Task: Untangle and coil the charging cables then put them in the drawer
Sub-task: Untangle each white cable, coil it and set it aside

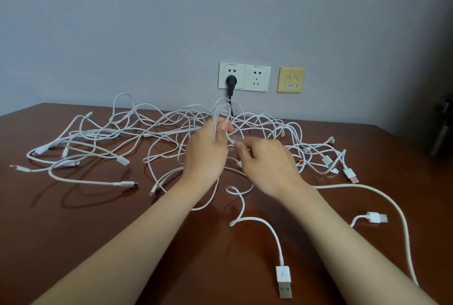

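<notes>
Several white charging cables (103,133) lie tangled across the brown table (73,231). My left hand (206,155) is raised above the heap and grips a small coil of white cable (221,113), whose loops stand up above the thumb. My right hand (267,162) is just to its right and pinches a strand of the same cable near the coil. A loose cable with a USB plug (284,282) trails toward the near edge between my forearms. No drawer is in view.
Two white wall sockets (257,77) sit behind the table, the left one with a black plug (231,81) in it. A yellow network plate (291,79) is to their right. A dark object (443,128) stands at the far right edge.
</notes>
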### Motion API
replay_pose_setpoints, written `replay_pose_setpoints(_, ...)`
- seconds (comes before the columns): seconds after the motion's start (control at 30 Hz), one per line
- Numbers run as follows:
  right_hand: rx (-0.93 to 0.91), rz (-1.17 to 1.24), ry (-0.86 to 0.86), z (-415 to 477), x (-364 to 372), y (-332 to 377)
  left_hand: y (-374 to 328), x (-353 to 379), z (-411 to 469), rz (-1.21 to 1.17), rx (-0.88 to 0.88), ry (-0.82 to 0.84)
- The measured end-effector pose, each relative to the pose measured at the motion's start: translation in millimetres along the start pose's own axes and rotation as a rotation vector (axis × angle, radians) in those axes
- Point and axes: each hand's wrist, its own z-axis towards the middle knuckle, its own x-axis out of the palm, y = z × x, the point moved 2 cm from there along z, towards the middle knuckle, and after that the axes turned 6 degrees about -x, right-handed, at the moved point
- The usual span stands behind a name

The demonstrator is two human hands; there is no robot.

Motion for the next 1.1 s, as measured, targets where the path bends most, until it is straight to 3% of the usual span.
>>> replay_pose_setpoints(0.1, -0.026, -0.034, -0.020, -0.8, 1.1, 0.8, 6.8, 0.7, 1.0, 0.058, -0.012, 0.029)
replay_pose_setpoints(0.3, -0.006, 0.011, 0.026, 0.8, 6.3, -7.1, 2.2, 5.1, 3.3, -0.790, -0.490, 0.173)
replay_pose_setpoints(0.5, 0.050, 0.026, 0.102, 2.3, -5.6, -10.7, 7.6, -2.6, 12.8, -1.127, -0.626, 0.106)
replay_pose_setpoints(0.77, -0.221, -0.137, 0.057, 0.2, -16.2, -4.3, 3.2, -6.9, 14.3, -1.115, -0.650, 0.105)
replay_pose_setpoints(0.97, -0.400, -0.362, -0.171, 2.6, -7.1, -9.6, -2.9, -4.4, 9.1, -0.910, -0.571, 0.178)
replay_pose_setpoints(1.1, -0.481, -0.303, -0.166, 0.9, -7.2, -3.3, -1.9, -3.5, 6.9, -0.772, -0.515, 0.186)
